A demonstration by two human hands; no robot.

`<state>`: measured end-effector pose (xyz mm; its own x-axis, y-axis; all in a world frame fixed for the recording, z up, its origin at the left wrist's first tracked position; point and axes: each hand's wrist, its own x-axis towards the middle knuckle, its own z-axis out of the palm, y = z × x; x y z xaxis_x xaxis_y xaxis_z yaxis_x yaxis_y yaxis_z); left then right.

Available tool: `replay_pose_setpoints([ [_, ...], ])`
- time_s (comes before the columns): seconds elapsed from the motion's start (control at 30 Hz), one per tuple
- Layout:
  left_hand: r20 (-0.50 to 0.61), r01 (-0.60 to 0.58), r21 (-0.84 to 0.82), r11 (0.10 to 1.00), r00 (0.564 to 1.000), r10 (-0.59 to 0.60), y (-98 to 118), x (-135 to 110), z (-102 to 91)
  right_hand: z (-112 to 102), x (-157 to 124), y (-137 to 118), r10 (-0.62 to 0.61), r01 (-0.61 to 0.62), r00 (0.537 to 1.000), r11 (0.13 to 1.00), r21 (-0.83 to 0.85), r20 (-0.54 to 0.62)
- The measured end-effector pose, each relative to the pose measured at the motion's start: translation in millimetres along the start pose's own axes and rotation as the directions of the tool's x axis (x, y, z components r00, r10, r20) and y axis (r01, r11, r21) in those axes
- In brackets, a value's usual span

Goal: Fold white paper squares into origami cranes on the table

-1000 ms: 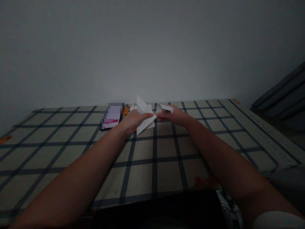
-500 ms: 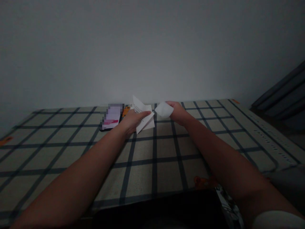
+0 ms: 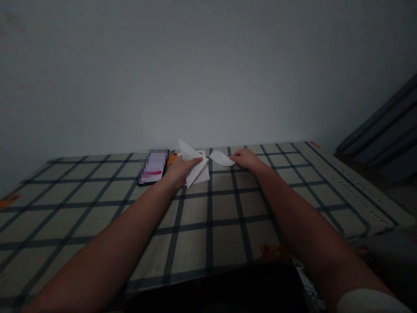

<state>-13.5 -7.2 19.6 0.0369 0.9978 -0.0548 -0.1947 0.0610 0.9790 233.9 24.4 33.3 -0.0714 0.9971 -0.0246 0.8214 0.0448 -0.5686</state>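
In dim light, my left hand (image 3: 182, 171) grips a folded white sheet of paper (image 3: 194, 167) with faint print, holding it just above the checked cloth (image 3: 208, 208). My right hand (image 3: 248, 158) pinches a small white scrap of paper (image 3: 221, 157) by its right end, a short way right of the folded sheet. The scrap curves and hangs low over the cloth. Both forearms reach forward from the bottom of the view.
A phone with a lit screen (image 3: 153, 168) lies on the cloth just left of my left hand, with something orange (image 3: 171, 158) beside it. A plain wall stands behind. Dark slats (image 3: 384, 126) lean at the far right. A dark object (image 3: 211, 291) fills the bottom edge.
My right hand has pulled the small scrap away from the folded sheet, first lifting it, then lowering it to the right. My left hand stays on the sheet. The view has tilted down slightly.
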Motion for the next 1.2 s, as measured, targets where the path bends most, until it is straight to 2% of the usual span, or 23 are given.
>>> replay_pose_setpoints([
  [0.07, 0.017, -0.017, 0.017, 1.000, 1.000, 0.016, -4, 2, -2.1, 2, 2, 4, -0.038, 0.037, 0.997, 0.999, -0.022, -0.065],
  [0.13, 0.029, -0.039, 0.050, 0.998, 0.999, 0.038, -7, 4, -4.1, 3, 5, 9, -0.088, 0.081, 0.978, 0.996, -0.047, -0.186],
  [0.23, 0.032, -0.069, 0.058, 0.996, 0.997, 0.068, -11, 7, -6.1, 2, 9, 17, -0.013, 0.016, 0.949, 1.000, 0.009, -0.314],
  [0.37, 0.002, -0.062, 0.029, 0.998, 0.998, 0.062, -11, 6, -6.4, -2, 8, 27, 0.053, -0.085, 0.932, 0.994, -0.074, -0.358],
  [0.43, 0.033, -0.067, -0.016, 0.998, 0.997, 0.068, -11, 5, -5.9, -4, 6, 28, 0.035, -0.093, 0.926, 0.986, -0.136, -0.375],
  [0.53, 0.105, -0.090, -0.042, 0.995, 0.990, 0.094, -13, 4, -5.0, -6, 3, 21, -0.113, 0.001, 0.870, 0.974, -0.227, -0.480],
  [0.6, 0.129, -0.106, -0.050, 0.993, 0.985, 0.112, -14, 5, -4.2, -3, -1, 9, -0.241, 0.166, 0.814, 0.968, -0.186, -0.528],
  [0.63, 0.138, -0.113, -0.057, 0.992, 0.983, 0.120, -15, 5, -3.8, 0, -3, 1, -0.298, 0.284, 0.820, 0.953, -0.106, -0.489],
  [0.67, 0.144, -0.119, -0.059, 0.991, 0.981, 0.127, -16, 6, -3.4, 4, -6, -8, -0.322, 0.369, 0.846, 0.929, 0.031, -0.425],
  [0.7, 0.151, -0.125, -0.057, 0.991, 0.980, 0.132, -16, 6, -3.1, 9, -9, -16, -0.318, 0.393, 0.888, 0.900, 0.188, -0.333],
  [0.73, 0.158, -0.132, -0.051, 0.990, 0.978, 0.139, -17, 7, -2.9, 15, -12, -24, -0.323, 0.383, 0.919, 0.871, 0.308, -0.227],
  [0.8, 0.165, -0.156, -0.030, 0.987, 0.973, 0.159, -17, 8, -2.8, 26, -18, -36, -0.370, 0.354, 0.927, 0.819, 0.452, -0.056],
  [0.83, 0.163, -0.172, -0.024, 0.985, 0.971, 0.173, -17, 8, -2.9, 30, -20, -40, -0.372, 0.331, 0.928, 0.797, 0.506, -0.021],
  [0.97, 0.128, -0.233, 0.002, 0.972, 0.965, 0.231, -18, 12, -4.0, 37, -22, -43, -0.310, 0.234, 0.951, 0.734, 0.638, 0.008],
  [1.03, 0.075, -0.283, 0.039, 0.958, 0.957, 0.280, -18, 14, -5.2, 37, -21, -41, -0.278, 0.196, 0.960, 0.710, 0.676, 0.014],
  [1.13, -0.039, -0.412, 0.198, 0.890, 0.904, 0.427, -16, 13, -6.9, 38, -18, -40, -0.195, 0.143, 0.981, 0.675, 0.724, -0.012],
  [1.2, -0.002, -0.476, 0.370, 0.798, 0.858, 0.513, -13, 9, -6.3, 41, -17, -41, -0.173, 0.150, 0.984, 0.645, 0.749, -0.048],
])
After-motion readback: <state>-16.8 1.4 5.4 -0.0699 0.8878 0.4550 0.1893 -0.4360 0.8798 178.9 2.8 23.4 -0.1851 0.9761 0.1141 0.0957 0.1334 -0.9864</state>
